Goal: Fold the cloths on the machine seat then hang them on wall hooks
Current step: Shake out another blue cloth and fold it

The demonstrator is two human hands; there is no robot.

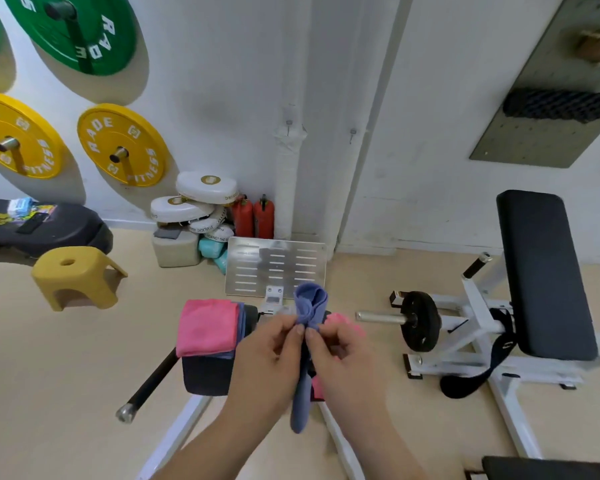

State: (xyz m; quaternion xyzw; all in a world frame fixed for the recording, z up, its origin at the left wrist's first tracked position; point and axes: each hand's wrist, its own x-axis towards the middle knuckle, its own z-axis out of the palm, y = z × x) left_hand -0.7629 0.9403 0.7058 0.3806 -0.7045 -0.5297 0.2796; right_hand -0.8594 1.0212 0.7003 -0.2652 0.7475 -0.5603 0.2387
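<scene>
Hands: left hand [271,344] and right hand [340,348] pinch the blue cloth [309,303].
Seat [205,377]: folded pink cloth [207,327] — left.
Wall [222,81]: white, two hooks [288,124] far.

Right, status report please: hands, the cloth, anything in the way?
Left hand and right hand both pinch the blue cloth, held up over the seat. Folded pink cloth lies on seat. Wall hooks bare, nothing blocking.
</scene>
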